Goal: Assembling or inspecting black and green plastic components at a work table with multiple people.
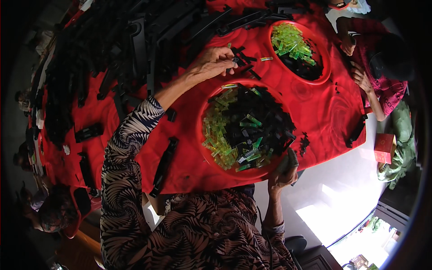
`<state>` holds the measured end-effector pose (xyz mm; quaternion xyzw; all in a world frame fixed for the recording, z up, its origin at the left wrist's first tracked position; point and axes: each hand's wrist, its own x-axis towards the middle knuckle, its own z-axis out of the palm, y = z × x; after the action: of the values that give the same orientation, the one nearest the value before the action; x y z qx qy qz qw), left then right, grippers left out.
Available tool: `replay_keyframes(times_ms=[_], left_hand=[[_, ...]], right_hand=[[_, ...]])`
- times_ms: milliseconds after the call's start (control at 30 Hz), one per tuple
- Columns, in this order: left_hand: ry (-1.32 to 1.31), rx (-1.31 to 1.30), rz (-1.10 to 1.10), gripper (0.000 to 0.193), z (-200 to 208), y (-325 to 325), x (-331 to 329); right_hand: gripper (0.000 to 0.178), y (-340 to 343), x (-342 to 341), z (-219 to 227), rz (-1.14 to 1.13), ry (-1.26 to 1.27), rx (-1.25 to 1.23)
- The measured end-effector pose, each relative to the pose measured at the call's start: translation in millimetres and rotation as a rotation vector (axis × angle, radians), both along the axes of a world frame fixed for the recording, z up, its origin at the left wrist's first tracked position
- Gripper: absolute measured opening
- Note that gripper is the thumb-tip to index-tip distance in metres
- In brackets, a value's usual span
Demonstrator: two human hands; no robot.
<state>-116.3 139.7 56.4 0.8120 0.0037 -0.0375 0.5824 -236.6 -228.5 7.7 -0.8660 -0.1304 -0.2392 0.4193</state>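
My left hand (219, 61) reaches out past the far side of a red bowl (201, 148), thumb and fingers pinched on a small black plastic piece (235, 60). More loose black pieces (246, 57) lie on the cloth beside its fingertips. Inside the bowl, yellow-green translucent pieces (217, 130) fill the left side and a heap of small black pieces (258, 105) the rest, with a few green ones on top. At the bowl's lower right rim is my right hand (283, 173), its fingers curled around something dark that is mostly hidden.
A second red bowl (327, 67) with green and black pieces stands farther right. Long black plastic parts (139, 45) pile up at the far left; single ones (164, 166) lie near the front edge. Across on the right sits another person (382, 63), hands at the table's edge.
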Motion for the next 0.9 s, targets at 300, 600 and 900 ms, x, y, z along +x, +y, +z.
replay_keyframes(times_ms=[300,600,900], left_hand=[[0.042,-0.234,0.039,0.012,39.2,-17.7,-30.1],[-0.057,-0.017,-0.238,0.015,83.4,-137.1,-133.5],[0.057,-0.072,-0.165,0.025,79.7,-148.3,-155.8]], right_hand=[[0.022,-22.7,-9.8,21.4,-0.069,0.098,0.045],[0.030,27.6,-23.5,93.6,0.254,0.283,0.411],[0.028,45.4,-22.7,84.8,0.408,0.422,0.315]])
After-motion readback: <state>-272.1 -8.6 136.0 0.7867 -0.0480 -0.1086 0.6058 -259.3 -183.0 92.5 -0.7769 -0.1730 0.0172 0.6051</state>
